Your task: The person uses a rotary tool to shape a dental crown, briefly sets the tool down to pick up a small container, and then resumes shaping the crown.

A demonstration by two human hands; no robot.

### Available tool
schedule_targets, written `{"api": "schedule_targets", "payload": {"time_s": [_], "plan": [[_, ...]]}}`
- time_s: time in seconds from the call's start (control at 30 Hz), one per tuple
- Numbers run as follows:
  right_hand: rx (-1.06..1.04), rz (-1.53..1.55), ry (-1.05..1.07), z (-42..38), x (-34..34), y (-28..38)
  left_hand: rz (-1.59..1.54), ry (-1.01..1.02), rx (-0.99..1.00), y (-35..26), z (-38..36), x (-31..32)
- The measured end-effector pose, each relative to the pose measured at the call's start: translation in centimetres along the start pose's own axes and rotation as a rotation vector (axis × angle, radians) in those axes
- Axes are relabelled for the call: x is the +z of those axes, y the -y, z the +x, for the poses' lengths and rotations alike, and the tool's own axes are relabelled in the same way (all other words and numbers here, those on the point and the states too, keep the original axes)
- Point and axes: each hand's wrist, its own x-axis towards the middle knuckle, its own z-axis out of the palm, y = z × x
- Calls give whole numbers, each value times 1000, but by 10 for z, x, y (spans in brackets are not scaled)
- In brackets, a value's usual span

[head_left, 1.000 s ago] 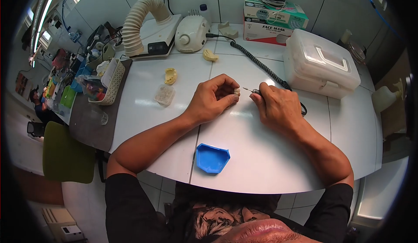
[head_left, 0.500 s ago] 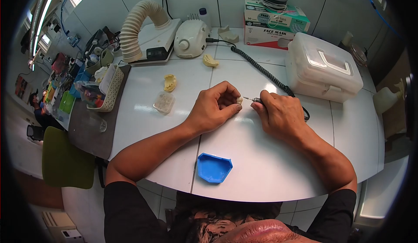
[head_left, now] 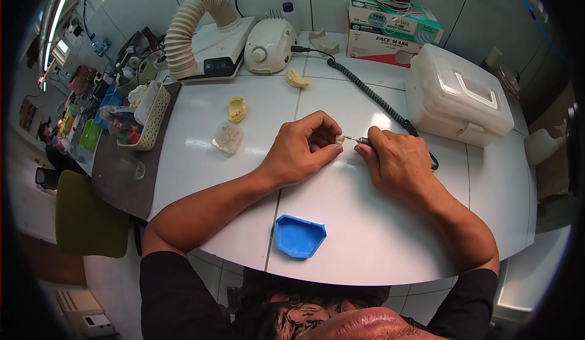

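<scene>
Between the thumb and fingers of my left hand is a small cream-coloured piece. My right hand is wrapped round a dark rotary handpiece, whose thin metal tip points left and meets or nearly meets the piece. A coiled black cord runs from the white control unit towards my right hand. Nearer the front edge lies a blue angular tray. Left of my left hand are a yellowish dental cast and a small clear box.
Another cast lies farther back, near a white machine with a ribbed hose. Face mask boxes and a translucent case stand at the back right. At the left are a basket, a green chair and a person.
The whole view has shifted slightly. Both my hands keep their grips, with the handpiece tip still at the small piece.
</scene>
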Motion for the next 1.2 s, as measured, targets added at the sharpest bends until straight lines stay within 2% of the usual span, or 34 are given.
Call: {"api": "schedule_targets", "payload": {"time_s": [1.2], "plan": [[17,-7,38,0,-2,0,14,27,18,-2,-1,-1]]}}
